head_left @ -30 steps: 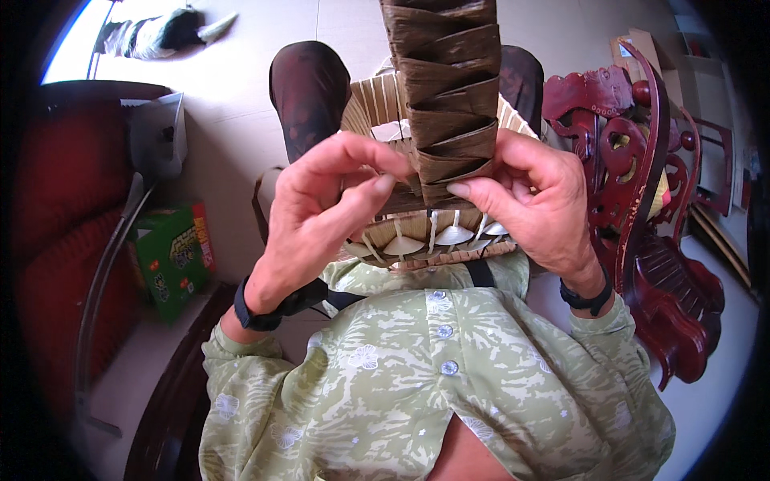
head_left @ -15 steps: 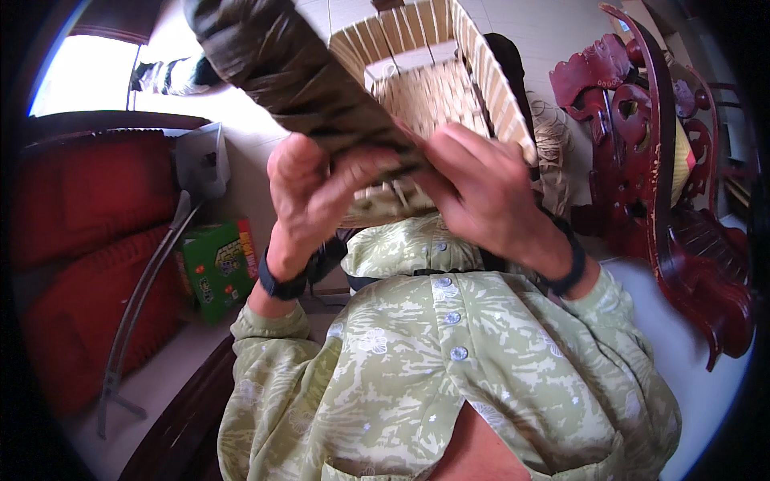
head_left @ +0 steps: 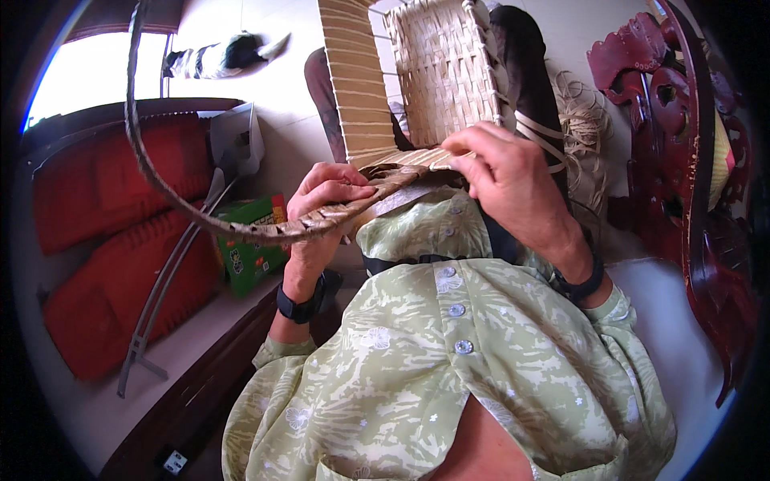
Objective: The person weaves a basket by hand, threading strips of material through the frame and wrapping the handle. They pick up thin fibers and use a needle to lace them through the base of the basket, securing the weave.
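The basket [head_left: 439,68] is set between the knees, its woven inside turned up to view and its near rim close to the shirt [head_left: 409,337]. From that rim a brown wrapped handle [head_left: 269,233] is led out to the left and curved upward in a long arc. The handle is gripped near its basket end by the left hand [head_left: 327,196] — fingers curled over it. The right hand [head_left: 513,180] is bent at the near rim, thumb and forefinger brought close together; whether anything is pinched between them cannot be told. Beyond the right knee, pale cord [head_left: 587,120] is heaped. To the left, a green box [head_left: 250,240] is placed beside red cushions [head_left: 120,188].
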Available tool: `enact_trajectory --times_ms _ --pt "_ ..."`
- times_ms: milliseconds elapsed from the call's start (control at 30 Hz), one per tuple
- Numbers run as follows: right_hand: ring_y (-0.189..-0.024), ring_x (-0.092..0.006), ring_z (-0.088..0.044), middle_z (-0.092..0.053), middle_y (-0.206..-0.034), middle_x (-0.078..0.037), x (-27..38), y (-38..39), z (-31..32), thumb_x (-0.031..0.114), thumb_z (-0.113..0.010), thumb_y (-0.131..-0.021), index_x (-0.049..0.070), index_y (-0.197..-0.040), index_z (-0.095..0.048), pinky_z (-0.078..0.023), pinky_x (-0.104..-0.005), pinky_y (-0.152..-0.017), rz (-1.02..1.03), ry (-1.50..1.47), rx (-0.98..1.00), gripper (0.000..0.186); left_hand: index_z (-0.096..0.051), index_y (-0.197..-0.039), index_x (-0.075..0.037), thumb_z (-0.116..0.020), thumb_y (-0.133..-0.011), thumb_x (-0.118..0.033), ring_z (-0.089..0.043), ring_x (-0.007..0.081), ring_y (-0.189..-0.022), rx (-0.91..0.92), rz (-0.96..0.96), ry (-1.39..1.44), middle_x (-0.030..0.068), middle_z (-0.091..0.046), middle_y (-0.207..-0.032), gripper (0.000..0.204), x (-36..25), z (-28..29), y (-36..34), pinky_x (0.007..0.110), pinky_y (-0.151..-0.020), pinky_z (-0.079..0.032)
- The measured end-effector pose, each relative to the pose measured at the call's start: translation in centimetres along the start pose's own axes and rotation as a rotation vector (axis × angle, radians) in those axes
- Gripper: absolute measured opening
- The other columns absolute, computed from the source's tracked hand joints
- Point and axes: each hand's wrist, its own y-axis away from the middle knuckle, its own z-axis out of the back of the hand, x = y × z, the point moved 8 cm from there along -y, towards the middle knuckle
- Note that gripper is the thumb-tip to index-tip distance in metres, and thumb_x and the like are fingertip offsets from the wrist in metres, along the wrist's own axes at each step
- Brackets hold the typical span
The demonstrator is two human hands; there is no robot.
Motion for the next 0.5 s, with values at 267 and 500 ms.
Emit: enact_trajectory --times_ms 267,500 --pt "-0.085 -0.0392 -0.067 -0.064 -0.092 -0.021 0.8 -0.8 -3.6 0.002 -0.062 -0.092 -0.003 -0.095 -0.061 -0.055 -0.0440 -0.074 0.091 -0.009 0.097 0.006 -0.079 -0.096 -0.010 -0.084 -0.074 -0.009 -0.063 0.0159 -0.092 0.106 0.029 -0.203 0.0047 -0.060 -0.100 0.023 -0.7 -1.2 2.8 0.028 -0.081 -0.051" --pt "-0.087 -0.0371 -0.068 -0.067 -0.090 -0.019 -0.8 -2.4 -6.2 0.005 -0.061 -0.090 0.000 -0.089 -0.068 -0.055 -0.0439 -0.080 0.037 0.147 0.286 0.008 -0.075 -0.111 -0.007 -0.080 -0.077 -0.005 -0.064 0.0200 -0.089 0.015 -0.005 -0.332 0.0082 -0.062 -0.097 0.035 0.0 -1.4 3.8 0.032 -0.079 -0.053"
